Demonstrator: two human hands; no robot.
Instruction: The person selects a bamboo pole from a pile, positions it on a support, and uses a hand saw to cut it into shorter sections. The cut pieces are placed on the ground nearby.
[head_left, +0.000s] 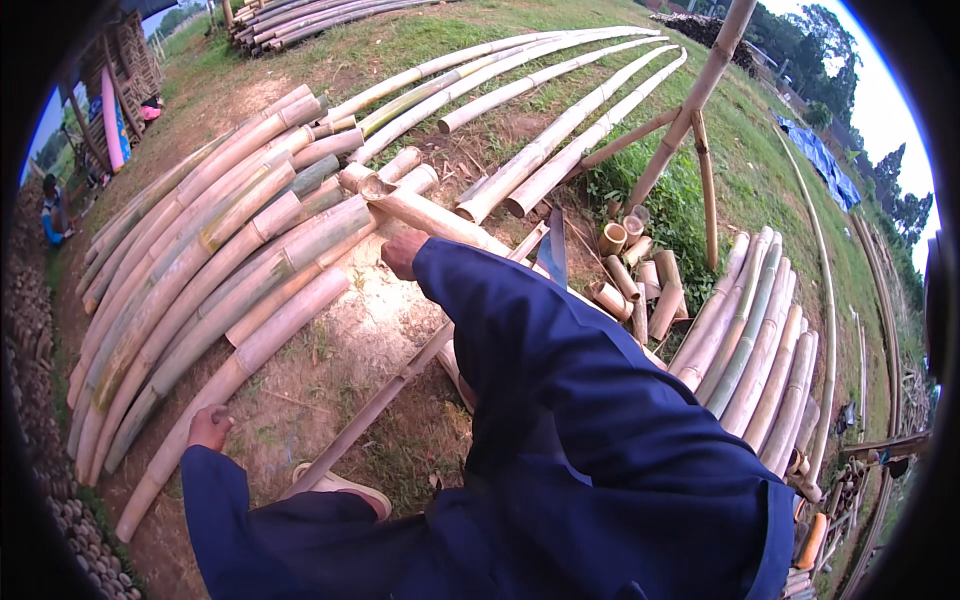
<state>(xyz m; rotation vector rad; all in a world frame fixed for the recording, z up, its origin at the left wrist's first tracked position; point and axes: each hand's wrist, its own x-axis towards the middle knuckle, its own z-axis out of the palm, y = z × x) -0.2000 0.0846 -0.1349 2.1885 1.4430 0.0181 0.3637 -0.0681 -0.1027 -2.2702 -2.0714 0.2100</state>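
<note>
My right hand is closed, just below the cut end of a bamboo pole that runs under my right arm. Its fingers point away and are mostly hidden, so what they hold, if anything, cannot be made out. My left hand, loosely curled with nothing visible in it, hangs beside the nearest pole of the left stack. Between my hands, a narrow split bamboo strip slants down to my shoe. A flat grey-blue blade-like piece shows beyond my right sleeve. Pale dust covers the ground by my right hand.
Long bamboo poles lie side by side on the left. More poles stretch away ahead. Short bamboo offcuts and another row of poles lie to the right, near a propped bamboo post. A person sits far left.
</note>
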